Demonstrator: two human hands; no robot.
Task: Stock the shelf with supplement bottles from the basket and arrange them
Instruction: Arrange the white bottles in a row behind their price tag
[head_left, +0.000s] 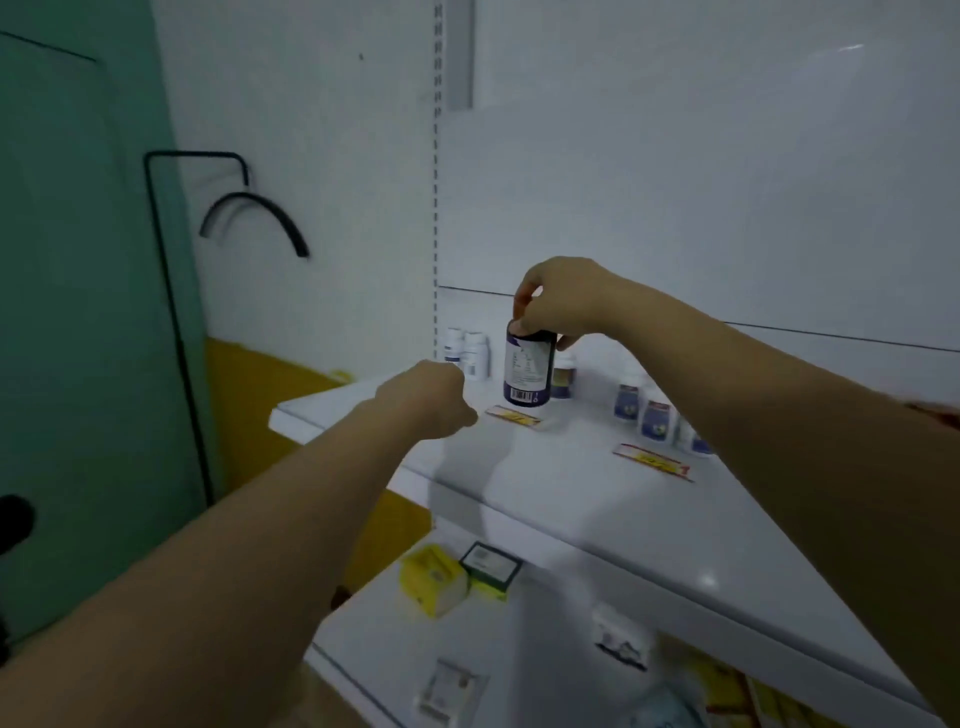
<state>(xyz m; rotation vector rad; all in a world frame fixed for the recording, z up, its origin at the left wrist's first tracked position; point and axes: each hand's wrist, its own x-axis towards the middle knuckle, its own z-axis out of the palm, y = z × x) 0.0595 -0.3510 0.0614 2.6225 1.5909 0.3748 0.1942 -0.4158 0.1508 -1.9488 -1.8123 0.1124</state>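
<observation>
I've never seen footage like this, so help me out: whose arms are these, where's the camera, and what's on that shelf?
There is no machine here. The camera sits on a person's head, looking down along both bare arms. The right hand pinches the cap of a dark supplement bottle, held upright at the white shelf. The left hand hovers at the shelf's edge, fingers curled, apparently empty. On the shelf stand white bottles at the left, blue-labelled bottles at the right, and two price tags lie near the front. Below, boxes lie on a lower shelf.

My right hand (563, 301) hides the cap of the dark bottle (528, 371) from me; right of it, my forearm (753, 374) half-covers a blurred white bottle (687, 437).
</observation>
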